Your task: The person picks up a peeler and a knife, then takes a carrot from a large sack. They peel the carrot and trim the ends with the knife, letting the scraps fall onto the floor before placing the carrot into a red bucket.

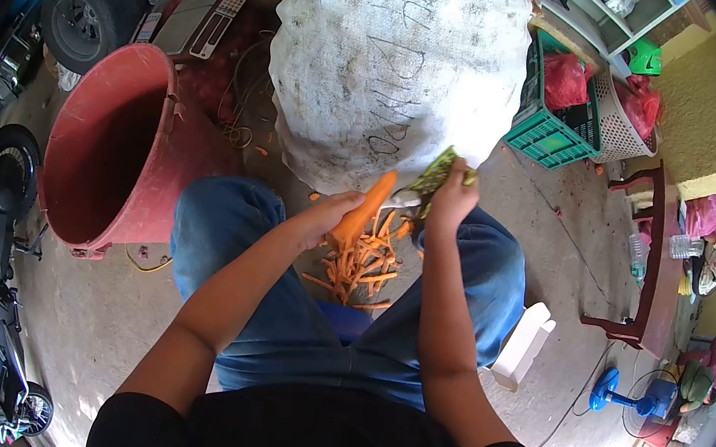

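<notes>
Left hand (329, 221): closed around the lower part of the carrot (366, 210), fingers and thumb gripping it. Carrot is tilted, its narrow end pointing far and slightly right. It is held above the floor (576, 241), between the knees and just near of the white sack (399, 68).

Right hand (452, 203): closed on the green tool (437, 178), just right of the carrot. Tool is slanted, its upper end reaching far past the fingers. Its lower part is dark and partly hidden; contact with the carrot cannot be told.

Strips (362, 264): orange, long and thin, in a loose heap under and near of the carrot, between the legs in jeans (482, 266). A few small pieces lie apart from the heap, by the sack's near edge.

Surroundings. Left: red bin (108, 148), upright, open side showing; wheel (83, 22) farther off; motorcycle (4, 269) at the left edge. Far right of the sack: green crate (557, 127) holding a red bag (565, 81), with the white basket (616, 121) beside it. Right: white box (523, 347) near the knee; blue fan (633, 401) well apart from it, near the dark red bench (659, 260).
</notes>
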The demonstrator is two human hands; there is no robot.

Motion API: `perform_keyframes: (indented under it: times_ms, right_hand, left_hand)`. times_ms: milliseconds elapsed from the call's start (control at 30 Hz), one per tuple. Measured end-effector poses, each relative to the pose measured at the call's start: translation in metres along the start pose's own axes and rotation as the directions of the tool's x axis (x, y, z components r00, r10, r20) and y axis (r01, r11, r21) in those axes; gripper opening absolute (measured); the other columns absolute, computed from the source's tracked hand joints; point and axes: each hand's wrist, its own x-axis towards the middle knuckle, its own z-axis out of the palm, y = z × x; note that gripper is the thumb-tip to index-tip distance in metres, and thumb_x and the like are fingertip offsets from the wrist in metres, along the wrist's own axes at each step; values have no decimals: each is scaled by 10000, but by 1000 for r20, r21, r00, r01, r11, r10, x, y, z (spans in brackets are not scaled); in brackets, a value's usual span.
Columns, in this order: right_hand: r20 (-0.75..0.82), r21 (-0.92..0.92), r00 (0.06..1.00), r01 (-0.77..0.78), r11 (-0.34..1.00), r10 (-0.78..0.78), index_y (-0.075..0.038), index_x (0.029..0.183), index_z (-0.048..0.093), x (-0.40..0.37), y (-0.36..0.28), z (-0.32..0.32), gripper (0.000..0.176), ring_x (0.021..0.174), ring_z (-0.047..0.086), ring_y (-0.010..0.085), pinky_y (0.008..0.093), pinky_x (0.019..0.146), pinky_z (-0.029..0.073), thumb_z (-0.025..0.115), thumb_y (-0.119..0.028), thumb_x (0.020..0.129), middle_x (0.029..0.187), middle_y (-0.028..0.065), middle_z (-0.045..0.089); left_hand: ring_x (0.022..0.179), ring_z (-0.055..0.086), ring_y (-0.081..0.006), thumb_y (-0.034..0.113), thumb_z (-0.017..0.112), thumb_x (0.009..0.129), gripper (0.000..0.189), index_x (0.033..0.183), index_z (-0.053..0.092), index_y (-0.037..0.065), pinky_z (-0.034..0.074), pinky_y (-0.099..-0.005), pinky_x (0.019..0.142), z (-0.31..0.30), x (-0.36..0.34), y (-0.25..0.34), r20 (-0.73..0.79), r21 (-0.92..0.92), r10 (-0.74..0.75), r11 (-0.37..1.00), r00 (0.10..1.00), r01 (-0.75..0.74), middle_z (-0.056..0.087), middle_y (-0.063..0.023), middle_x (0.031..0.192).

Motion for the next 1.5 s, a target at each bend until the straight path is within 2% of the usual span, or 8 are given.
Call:
perform_keyframes:
  times_ms: [133, 167, 233, 300, 400, 1333, 1433, 1500]
  right_hand:
    - [184, -84, 975, 144, 986, -126, 24, 683, 505, -13, 0, 10, 303, 442, 452, 236, 339, 452, 355, 504, -244, 825, 545, 143, 507]
    - [188, -81, 974, 145, 986, -127, 24, 683, 505, -12, -2, 7, 303, 442, 452, 236, 339, 452, 355, 504, -244, 825, 545, 143, 507]
    - [622, -349, 782, 321, 880, -39, 27, 712, 511, -10, -19, -5, 309, 539, 493, 358, 392, 512, 383, 501, -265, 812, 596, 205, 514]
    - [709, -364, 704, 403, 840, -31, 23, 711, 514, -15, -13, -11, 318, 652, 505, 396, 429, 571, 393, 495, -281, 800, 643, 227, 529]
    - [840, -409, 537, 537, 738, 75, 24, 727, 518, -26, -12, -15, 324, 685, 517, 399, 443, 627, 399, 479, -290, 799, 663, 233, 536]
    - [737, -497, 662, 399, 770, 133, 28, 700, 534, -47, 8, -7, 336, 714, 519, 408, 446, 657, 405, 488, -292, 788, 686, 242, 543]
    - [694, -532, 697, 324, 782, 183, 32, 732, 551, -37, 38, -6, 306, 711, 524, 391, 425, 635, 399, 501, -267, 781, 709, 231, 554]
    - [696, -631, 640, 327, 704, 326, 39, 729, 570, -25, 81, -9, 352, 734, 543, 378, 434, 638, 422, 489, -301, 775, 724, 235, 564]
  left_hand:
    - [702, 530, -136, 243, 474, 829, 318, 1054, 457, 18, 436, -271, 619, -10, 15, -8, -59, 355, 194, 921, 979, -161, 523, -62, 817]
    - [703, 543, -176, 225, 511, 788, 327, 1039, 461, 22, 434, -299, 621, -15, 14, -6, -60, 541, 325, 805, 944, -242, 538, -87, 808]
    - [705, 555, -216, 208, 548, 747, 342, 1024, 465, 25, 433, -327, 622, -17, 8, 0, -34, 704, 447, 645, 894, -296, 553, -112, 799]
    - [729, 558, -287, 179, 577, 672, 309, 933, 484, 42, 426, -387, 633, -15, 1, 7, -91, 951, 568, 294, 818, -98, 561, -156, 789]
    - [737, 541, -324, 153, 569, 659, 254, 874, 484, 49, 419, -405, 618, -18, 5, 6, -120, 943, 599, 318, 792, -97, 566, -151, 772]
    - [601, 524, -295, 139, 589, 644, 252, 827, 488, -1, 390, -344, 549, -18, -14, 15, 128, 912, 590, 247, 797, -328, 511, -173, 652]
    - [579, 500, -206, 75, 584, 656, 177, 795, 487, 26, 387, -312, 557, -7, -27, 17, 238, 787, 537, 382, 810, -484, 500, -108, 642]
    - [671, 459, -136, 6, 586, 666, 157, 760, 478, 70, 381, -277, 630, 6, -34, 15, 442, 238, 457, 770, 772, -592, 471, -40, 718]
